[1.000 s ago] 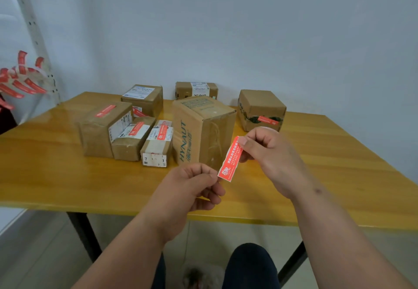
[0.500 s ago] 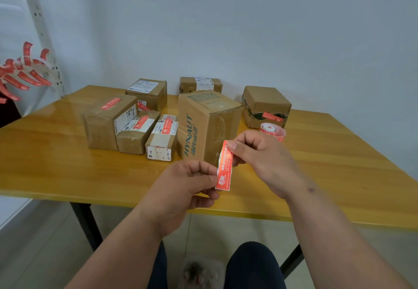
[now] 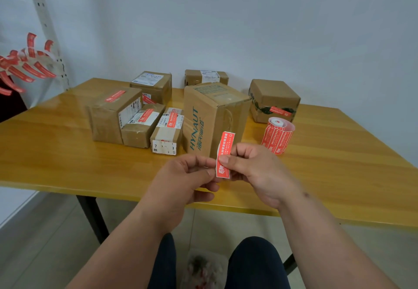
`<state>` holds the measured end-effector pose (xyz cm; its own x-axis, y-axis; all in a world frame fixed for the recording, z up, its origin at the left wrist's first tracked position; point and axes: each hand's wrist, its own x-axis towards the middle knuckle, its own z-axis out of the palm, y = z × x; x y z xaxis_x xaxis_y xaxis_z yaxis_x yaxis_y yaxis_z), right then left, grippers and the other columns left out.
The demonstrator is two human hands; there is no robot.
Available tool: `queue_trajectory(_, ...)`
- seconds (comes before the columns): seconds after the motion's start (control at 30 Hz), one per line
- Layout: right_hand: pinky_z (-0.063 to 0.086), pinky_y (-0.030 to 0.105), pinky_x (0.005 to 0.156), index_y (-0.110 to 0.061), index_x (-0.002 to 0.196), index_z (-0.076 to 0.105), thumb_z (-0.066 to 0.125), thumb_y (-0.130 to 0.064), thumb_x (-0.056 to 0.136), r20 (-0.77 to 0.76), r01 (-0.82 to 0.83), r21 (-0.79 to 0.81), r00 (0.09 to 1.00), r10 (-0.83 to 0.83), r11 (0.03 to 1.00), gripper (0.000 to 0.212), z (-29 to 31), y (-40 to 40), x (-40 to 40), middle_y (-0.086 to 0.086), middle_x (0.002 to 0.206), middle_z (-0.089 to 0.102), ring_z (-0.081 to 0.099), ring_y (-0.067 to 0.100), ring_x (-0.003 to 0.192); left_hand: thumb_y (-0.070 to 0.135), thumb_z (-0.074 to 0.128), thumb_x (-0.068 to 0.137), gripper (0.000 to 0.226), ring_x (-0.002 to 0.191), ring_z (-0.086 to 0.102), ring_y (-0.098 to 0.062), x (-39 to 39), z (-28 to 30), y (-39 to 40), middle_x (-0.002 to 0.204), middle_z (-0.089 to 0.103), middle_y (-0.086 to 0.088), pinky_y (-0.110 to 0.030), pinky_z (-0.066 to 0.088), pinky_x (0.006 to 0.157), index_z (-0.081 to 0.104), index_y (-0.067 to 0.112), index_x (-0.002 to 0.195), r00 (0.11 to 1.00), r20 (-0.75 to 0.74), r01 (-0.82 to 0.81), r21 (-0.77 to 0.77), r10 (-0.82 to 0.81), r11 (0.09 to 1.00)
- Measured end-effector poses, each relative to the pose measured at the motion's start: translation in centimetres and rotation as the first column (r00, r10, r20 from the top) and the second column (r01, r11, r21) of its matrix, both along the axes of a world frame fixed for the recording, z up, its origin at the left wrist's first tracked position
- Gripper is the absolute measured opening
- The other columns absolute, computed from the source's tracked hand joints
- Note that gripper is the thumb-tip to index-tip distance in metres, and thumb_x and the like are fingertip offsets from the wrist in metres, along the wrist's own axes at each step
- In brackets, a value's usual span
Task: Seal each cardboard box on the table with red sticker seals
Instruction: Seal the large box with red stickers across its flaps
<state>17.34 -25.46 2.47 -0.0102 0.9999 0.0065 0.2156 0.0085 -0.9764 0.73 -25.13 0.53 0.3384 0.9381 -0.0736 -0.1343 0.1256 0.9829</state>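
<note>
- We note the right hand (image 3: 255, 171) with thumb and forefinger pinched on one red sticker seal (image 3: 224, 154), gripping near its middle; the remaining fingers are curled.
- The left hand (image 3: 183, 182) closes its fingertips on the seal's lower left edge, above the table's near edge.
- The seal: one narrow red strip, upright, white characters along its length, a white edge showing at the top and left side, slightly bowed.
- Directly behind the seal stands the tall box (image 3: 212, 117), printed HYNAUT on its side; we see no red seal on its visible faces.
- Roll of seals (image 3: 277, 135): one, standing on end to the right of the tall box, a loose turn peeling away.
- Cardboard boxes, counted: seven. Three sit side by side left of the tall box, each with a red seal on top; one behind them (image 3: 153, 85) has a seal on its front face; one at the back (image 3: 206, 76); one at far right (image 3: 273, 100) with a seal on its front.
- Table (image 3: 56, 153): yellow wood, bare along the near left and the whole right side.
- Used strips (image 3: 24, 67) hang in a cluster on the left.
</note>
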Motion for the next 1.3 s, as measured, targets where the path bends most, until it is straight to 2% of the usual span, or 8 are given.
queue_trajectory(0.1,0.05,0.033,0.072,0.007,0.093,0.065,0.067,-0.012,0.088,0.005,-0.005,0.001,1.0,0.005,1.0,0.02,0.06,0.04,-0.05,0.007,0.072,0.068,0.059,0.02,0.071,-0.004,0.062,0.085,0.018,0.066,0.064,-0.016,-0.39,-0.04,-0.06,0.078,0.07,-0.012,-0.026,0.053,0.055,0.07,0.006,0.098,0.999,0.037,0.038,-0.027,-0.037,0.999)
queue_trajectory(0.37,0.053,0.041,0.079,0.009,0.093,0.064,0.068,-0.012,0.087,0.015,-0.005,0.017,1.0,0.005,1.0,0.022,0.06,0.18,-0.1,0.009,0.075,0.068,0.061,0.023,0.073,-0.004,0.061,0.085,0.02,0.067,0.064,-0.017,-0.24,-0.38,-0.02,0.079,0.069,-0.012,-0.028,0.054,0.056,0.066,0.003,0.103,0.996,0.082,0.044,-0.065,-0.039,0.997)
queue_trajectory(0.63,0.055,0.04,0.08,0.008,0.093,0.064,0.068,-0.013,0.088,0.035,-0.029,0.035,0.999,0.028,0.999,0.022,0.19,0.26,0.07,0.006,0.074,0.07,0.064,0.021,0.073,-0.005,0.065,0.082,0.022,0.065,0.064,-0.018,0.02,-0.47,0.02,0.079,0.068,-0.014,-0.029,0.056,0.056,0.065,0.004,0.103,0.993,0.114,0.013,-0.079,-0.004,0.997)
queue_trajectory(0.77,0.055,0.032,0.074,0.008,0.094,0.064,0.067,-0.013,0.088,0.036,-0.035,0.043,0.999,0.033,0.998,0.023,0.15,0.25,0.15,0.005,0.073,0.069,0.064,0.018,0.072,-0.003,0.061,0.086,0.019,0.066,0.064,-0.019,0.02,-0.5,0.02,0.08,0.069,-0.014,-0.03,0.055,0.055,0.064,0.004,0.104,0.991,0.13,0.001,-0.086,0.01,0.996)
queue_trajectory(0.93,0.056,0.04,0.08,0.002,0.09,0.067,0.068,-0.015,0.088,0.05,-0.039,0.035,0.998,0.037,0.999,0.018,0.01,0.26,0.19,0.004,0.073,0.071,0.065,0.02,0.073,-0.005,0.065,0.082,0.024,0.064,0.064,-0.018,0.2,-0.55,-0.07,0.076,0.067,-0.013,-0.03,0.056,0.054,0.063,0.004,0.105,0.991,0.135,-0.007,-0.073,0.017,0.997)
queue_trajectory(1.13,0.055,0.043,0.081,-0.005,0.085,0.068,0.068,-0.013,0.087,0.034,-0.033,0.024,0.999,0.032,0.999,0.008,-0.12,0.18,0.07,0.005,0.075,0.071,0.065,0.022,0.074,-0.007,0.065,0.081,0.026,0.062,0.066,-0.018,0.26,-0.55,-0.16,0.071,0.068,-0.009,-0.03,0.056,0.054,0.06,0.005,0.104,0.988,0.154,-0.003,-0.073,0.014,0.997)
queue_trajectory(1.3,0.054,0.041,0.078,-0.007,0.084,0.069,0.069,-0.013,0.087,0.027,-0.038,0.008,0.999,0.038,0.999,0.007,-0.21,0.2,0.06,0.008,0.076,0.072,0.064,0.024,0.074,-0.007,0.064,0.082,0.024,0.063,0.066,-0.02,0.22,-0.55,-0.17,0.071,0.069,-0.01,-0.031,0.057,0.056,0.059,0.005,0.102,0.988,0.153,0.001,-0.058,0.008,0.998)
